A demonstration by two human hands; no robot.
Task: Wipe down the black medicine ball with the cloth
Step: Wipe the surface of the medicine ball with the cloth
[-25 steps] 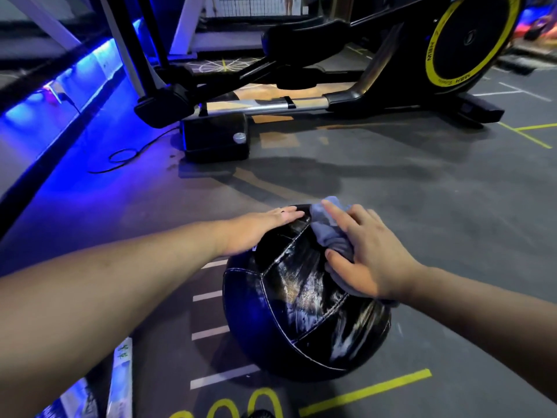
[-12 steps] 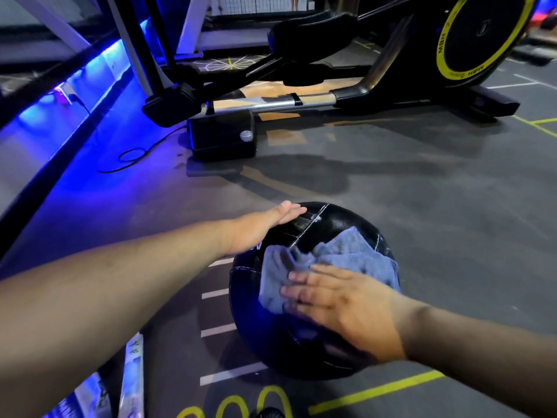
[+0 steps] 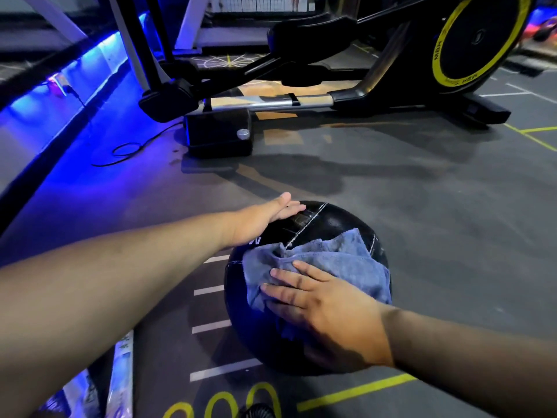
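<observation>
So we've got the black ball point(image 3: 328, 224) sitting on the grey floor point(image 3: 437, 221), just in front of us, partly over some white stripes point(image 3: 211, 325) painted there. Our left hand point(image 3: 259, 220) lies flat on the top-left of the ball, fingers point(image 3: 287, 208) stretched out and together, not gripping anything, just palm down on the leather. Our right hand point(image 3: 325, 309) is pressed on the near side of the ball with the blue-grey cloth point(image 3: 331, 260) under it, fingers point(image 3: 283, 292) spread flat on the fabric rather than curled round it.

The cloth is bunched and drapes over the top right of the ball, so a good chunk of the surface is covered. There's a white letter peeking out by the left wrist, but the rest of the print is hidden. The bottom of the ball is lost in shadow under our right hand, and we can't see that thumb.

Further back there's an exercise machine point(image 3: 301, 95) with a yellow-ringed wheel point(image 3: 476, 40), cut off at the top. A black cable point(image 3: 129, 149) loops on the floor in the blue light. The yellow markings point(image 3: 262, 399) at the bottom edge are cropped, can't read them.
</observation>
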